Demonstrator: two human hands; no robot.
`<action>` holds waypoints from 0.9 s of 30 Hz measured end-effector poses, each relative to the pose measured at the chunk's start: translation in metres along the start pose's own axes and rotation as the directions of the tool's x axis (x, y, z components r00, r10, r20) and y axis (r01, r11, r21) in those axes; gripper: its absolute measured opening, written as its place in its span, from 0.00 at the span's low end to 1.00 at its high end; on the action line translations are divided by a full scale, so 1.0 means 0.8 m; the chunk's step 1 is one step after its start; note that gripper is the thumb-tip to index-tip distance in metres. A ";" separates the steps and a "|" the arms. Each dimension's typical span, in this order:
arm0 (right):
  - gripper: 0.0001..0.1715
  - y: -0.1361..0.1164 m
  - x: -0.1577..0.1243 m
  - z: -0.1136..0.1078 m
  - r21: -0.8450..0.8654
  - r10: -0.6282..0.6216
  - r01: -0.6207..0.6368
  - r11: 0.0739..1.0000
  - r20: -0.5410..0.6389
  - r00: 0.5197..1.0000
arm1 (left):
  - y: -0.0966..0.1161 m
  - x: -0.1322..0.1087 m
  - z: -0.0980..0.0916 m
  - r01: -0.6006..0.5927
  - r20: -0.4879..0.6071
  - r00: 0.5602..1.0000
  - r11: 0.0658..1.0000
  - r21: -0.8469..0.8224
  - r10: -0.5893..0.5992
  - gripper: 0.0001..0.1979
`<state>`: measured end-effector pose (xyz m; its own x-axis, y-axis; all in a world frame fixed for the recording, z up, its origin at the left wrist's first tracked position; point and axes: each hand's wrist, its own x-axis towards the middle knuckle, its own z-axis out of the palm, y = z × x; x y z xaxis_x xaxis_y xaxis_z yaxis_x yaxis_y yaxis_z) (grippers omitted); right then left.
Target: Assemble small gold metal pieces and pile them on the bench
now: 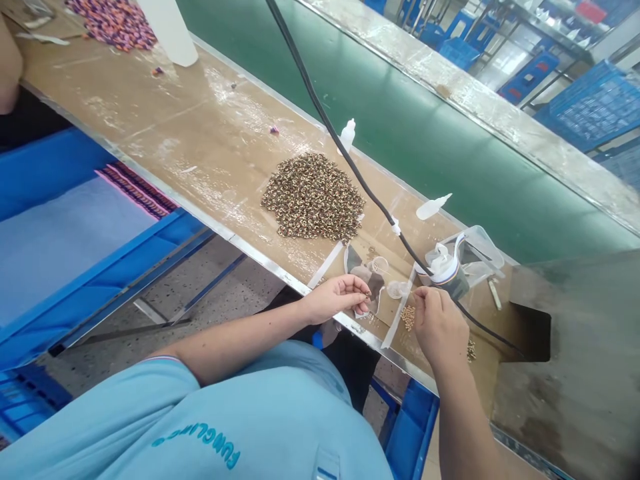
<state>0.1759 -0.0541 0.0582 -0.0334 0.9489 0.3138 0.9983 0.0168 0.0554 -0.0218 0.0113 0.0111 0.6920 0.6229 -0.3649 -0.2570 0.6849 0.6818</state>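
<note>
My left hand [336, 297] rests at the bench's near edge with its fingers curled into a pinch on a tiny dark part. My right hand [438, 323] is beside it, fingers bent together over a small patch of tan beads [409, 316]; what it holds is hidden. Between the hands lie small clear cups [380, 265] and white tape strips [327, 263]. A big heap of small brown rings [314, 197] sits farther up the brown bench [200, 140].
A black cable [350, 160] crosses the bench to a white-capped tool [445, 270] in a clear tray [480, 250]. Two white dropper bottles [433, 207] lie near the green conveyor belt [425, 127]. Blue crates [70, 227] stand at left; another person's arm [9, 67] shows top left.
</note>
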 end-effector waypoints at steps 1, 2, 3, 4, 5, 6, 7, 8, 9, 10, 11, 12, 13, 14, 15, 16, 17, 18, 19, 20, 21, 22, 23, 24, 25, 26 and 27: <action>0.16 0.002 0.003 0.000 -0.025 -0.035 0.035 0.999 0.007 0.999 | 0.000 0.000 0.000 -0.003 0.002 1.000 1.000 -0.001 0.003 0.17; 0.15 0.003 0.005 0.000 -0.045 -0.067 0.068 0.997 0.014 0.998 | -0.001 0.001 -0.001 -0.003 0.007 1.000 1.000 -0.001 0.003 0.17; 0.15 0.005 0.007 0.001 -0.059 -0.099 0.100 0.993 0.023 0.995 | -0.002 0.001 -0.002 -0.003 0.013 1.000 1.000 0.000 0.003 0.17; 0.14 0.006 0.008 0.001 -0.072 -0.128 0.130 0.989 0.034 0.991 | -0.003 0.002 -0.003 -0.002 0.019 1.000 1.000 0.001 0.002 0.17; 0.13 0.008 0.009 0.001 -0.085 -0.155 0.158 0.984 0.048 0.987 | -0.003 0.002 -0.003 -0.002 0.025 1.000 1.000 0.001 0.002 0.18; 0.13 0.009 0.010 0.001 -0.100 -0.182 0.188 0.977 0.063 0.981 | -0.004 0.002 -0.004 -0.004 0.030 1.000 1.000 0.000 0.004 0.18; 0.13 0.009 0.012 0.001 -0.117 -0.207 0.215 0.970 0.075 0.975 | -0.004 0.002 -0.005 -0.005 0.035 0.999 1.000 -0.003 0.005 0.18; 0.13 0.010 0.013 0.000 -0.133 -0.232 0.241 0.961 0.081 0.969 | -0.004 0.002 -0.005 -0.006 0.039 0.999 1.000 -0.007 0.006 0.19; 0.13 0.010 0.014 0.000 -0.146 -0.254 0.264 0.953 0.084 0.963 | -0.004 0.002 -0.005 -0.006 0.043 0.999 1.000 -0.012 0.007 0.19; 0.13 0.010 0.015 -0.001 -0.154 -0.272 0.282 0.947 0.083 0.959 | -0.003 0.001 -0.005 -0.005 0.046 0.999 1.000 -0.016 0.006 0.19; 0.13 0.009 0.017 -0.002 -0.154 -0.288 0.297 0.942 0.081 0.954 | -0.003 0.001 -0.004 -0.005 0.049 0.999 1.000 -0.019 0.006 0.20; 0.13 0.009 0.018 -0.002 -0.148 -0.297 0.306 0.941 0.080 0.952 | -0.002 0.001 -0.004 -0.003 0.052 0.999 1.000 -0.019 0.004 0.20; 0.13 0.009 0.019 -0.003 -0.136 -0.302 0.311 0.941 0.083 0.950 | -0.001 0.000 -0.004 -0.003 0.056 0.998 1.000 -0.016 0.004 0.19; 0.13 0.009 0.020 -0.004 -0.124 -0.306 0.315 0.941 0.088 0.948 | -0.001 0.000 -0.004 -0.004 0.059 0.998 1.000 -0.015 0.005 0.20; 0.12 0.009 0.021 -0.004 -0.118 -0.308 0.318 0.941 0.096 0.946 | -0.001 0.000 -0.004 -0.006 0.062 0.998 1.000 -0.014 0.007 0.20; 0.12 0.009 0.022 -0.004 -0.118 -0.312 0.323 0.939 0.102 0.944 | -0.001 0.000 -0.004 -0.008 0.066 0.998 1.000 -0.012 0.008 0.20; 0.12 0.009 0.022 -0.005 -0.124 -0.316 0.329 0.936 0.109 0.942 | -0.001 0.000 -0.004 -0.009 0.068 0.998 1.000 -0.010 0.009 0.20; 0.12 0.010 0.022 -0.004 -0.134 -0.320 0.333 0.933 0.116 0.941 | -0.001 0.000 -0.004 -0.010 0.069 0.998 1.000 -0.010 0.011 0.20; 0.12 0.010 0.022 -0.004 -0.142 -0.322 0.337 0.931 0.120 0.939 | -0.001 0.000 -0.005 -0.011 0.068 0.998 1.000 -0.010 0.012 0.20; 0.12 0.011 0.022 -0.004 -0.147 -0.324 0.340 0.929 0.124 0.938 | -0.001 0.000 -0.005 -0.010 0.068 0.998 1.000 -0.009 0.010 0.20; 0.12 0.011 0.022 -0.004 -0.149 -0.328 0.345 0.927 0.123 0.936 | -0.001 0.000 -0.005 -0.009 0.069 0.998 1.000 -0.008 0.010 0.20; 0.12 0.011 0.022 -0.003 -0.153 -0.336 0.352 0.924 0.117 0.934 | -0.001 0.000 -0.005 -0.008 0.069 0.998 1.000 -0.010 0.009 0.20; 0.11 0.011 0.022 -0.003 -0.162 -0.347 0.361 0.919 0.107 0.932 | -0.001 0.000 -0.004 -0.008 0.068 0.998 1.000 -0.014 0.009 0.20; 0.11 0.010 0.022 -0.003 -0.176 -0.359 0.371 0.912 0.096 0.928 | -0.001 0.000 -0.004 -0.006 0.067 0.998 1.000 -0.018 0.007 0.20; 0.10 0.010 0.022 -0.003 -0.191 -0.371 0.381 0.905 0.085 0.925 | -0.001 0.000 -0.004 -0.004 0.065 0.998 1.000 -0.022 0.005 0.20; 0.10 0.009 0.022 -0.003 -0.204 -0.379 0.387 0.899 0.080 0.922 | -0.002 0.000 -0.004 -0.002 0.063 0.998 1.000 -0.027 0.004 0.20; 0.10 0.009 0.023 -0.003 -0.210 -0.379 0.387 0.898 0.079 0.922 | -0.002 0.001 -0.005 -0.002 0.060 0.998 1.000 -0.031 0.004 0.20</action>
<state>0.1823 -0.0376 0.0669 -0.4058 0.8933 0.1931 0.8732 0.3165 0.3706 -0.0234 0.0118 0.0075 0.7300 0.6018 -0.3239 -0.2794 0.6953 0.6622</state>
